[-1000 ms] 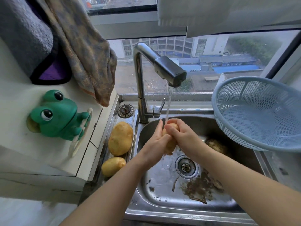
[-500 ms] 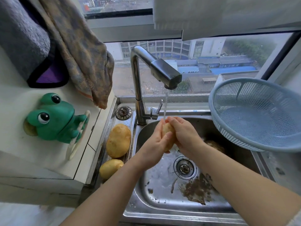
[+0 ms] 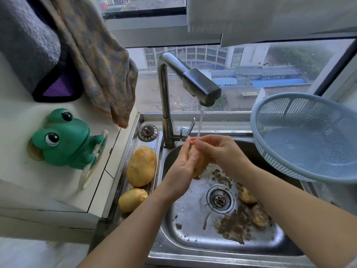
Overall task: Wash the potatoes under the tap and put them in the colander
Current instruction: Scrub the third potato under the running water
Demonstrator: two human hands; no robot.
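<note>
- Head view: left hand [image 3: 181,171] and right hand [image 3: 222,151] both clasp one potato [image 3: 200,163] in the tap [image 3: 201,87] stream, above the sink [image 3: 193,238].
- Potato's long axis stands near upright, slightly tilted.
- Colander [image 3: 274,157] sits empty to the right; the right hand is nearer, so it likely carries.

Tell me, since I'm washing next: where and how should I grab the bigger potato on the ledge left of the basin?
Probably from above, across the middle of the bigger potato: it lies flat, long axis toward the window, the smaller potato by its near end.
</note>
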